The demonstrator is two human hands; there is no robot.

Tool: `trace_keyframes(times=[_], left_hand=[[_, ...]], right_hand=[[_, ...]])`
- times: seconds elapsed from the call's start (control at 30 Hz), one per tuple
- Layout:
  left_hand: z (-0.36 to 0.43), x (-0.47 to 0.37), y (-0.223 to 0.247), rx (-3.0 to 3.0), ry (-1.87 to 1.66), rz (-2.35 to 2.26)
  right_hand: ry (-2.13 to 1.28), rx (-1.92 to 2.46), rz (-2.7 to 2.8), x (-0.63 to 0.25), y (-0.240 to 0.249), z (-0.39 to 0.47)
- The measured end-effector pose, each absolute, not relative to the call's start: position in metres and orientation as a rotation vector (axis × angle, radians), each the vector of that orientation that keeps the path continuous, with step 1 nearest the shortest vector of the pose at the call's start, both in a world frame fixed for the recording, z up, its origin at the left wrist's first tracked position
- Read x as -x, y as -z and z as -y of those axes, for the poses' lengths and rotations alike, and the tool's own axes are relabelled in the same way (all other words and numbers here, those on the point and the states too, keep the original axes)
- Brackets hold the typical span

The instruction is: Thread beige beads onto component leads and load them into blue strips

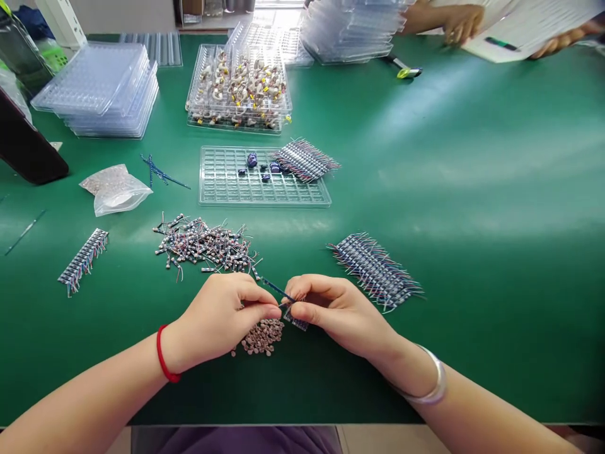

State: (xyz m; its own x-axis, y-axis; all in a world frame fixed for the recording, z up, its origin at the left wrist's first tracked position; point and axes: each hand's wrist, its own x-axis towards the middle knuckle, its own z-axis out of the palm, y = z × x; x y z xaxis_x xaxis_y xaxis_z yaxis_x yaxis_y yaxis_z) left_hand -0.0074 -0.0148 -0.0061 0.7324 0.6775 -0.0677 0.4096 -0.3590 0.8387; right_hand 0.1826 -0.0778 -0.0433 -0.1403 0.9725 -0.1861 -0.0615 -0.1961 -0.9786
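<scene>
Near the table's front edge, my left hand [222, 312] pinches thumb and forefinger together; what lies between the tips is too small to make out. Facing it, my right hand [338, 312] is closed on a thin dark blue strip [276, 289], which points up and left. Under its fingers shows a small dark panel [297, 323], partly hidden. Small round copper-coloured discs [265, 337] lie in a heap below my left fingertips. Just beyond that hand is a pile of small wired parts [205, 243].
Rows of wired parts [378, 271] lie right, with a shorter row [84, 260] left. Beyond are a clear tray [222, 195], a plastic bag [118, 189], stacked trays [99, 82] and a filled tray [239, 94]. Another person's hand [463, 24] is near papers [534, 31] at the far right.
</scene>
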Motion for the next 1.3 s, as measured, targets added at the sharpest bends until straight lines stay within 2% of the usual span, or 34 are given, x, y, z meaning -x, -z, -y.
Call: trace_keyframes(times=[0.1, 0.3, 0.47, 0.6, 0.93, 1.13, 1.3], left_hand=[[0.01, 0.01, 0.007, -2.034, -0.351, -0.817], [0.0, 0.016, 0.007, -2.241, -0.411, -1.098], [0.01, 0.011, 0.004, -2.004, -0.45, -0.863], [0.012, 0.008, 0.008, -2.003, -0.464, -0.851], [0.005, 0.017, 0.014, -2.575, -0.201, -0.893], [-0.014, 0.028, -0.004, -2.541, -0.379, -1.132], [-0.018, 0.028, 0.0, -2.489, -0.522, -1.162]], right_hand=[[-1.566, 1.176, 1.115, -0.186, 0.04, 0.077], [-1.239, 1.454, 1.298, -0.191, 0.033, 0.077], [-1.129, 1.48, 1.576, -0.187, 0.035, 0.078], [-1.121, 1.475, 1.719, -0.193, 0.031, 0.079], [-1.021, 1.571, 1.924, -0.201, 0.028, 0.081], [-0.913, 1.549, 1.969, -0.195, 0.031, 0.082], [-0.868, 1.578, 1.949, -0.193, 0.033, 0.082]])
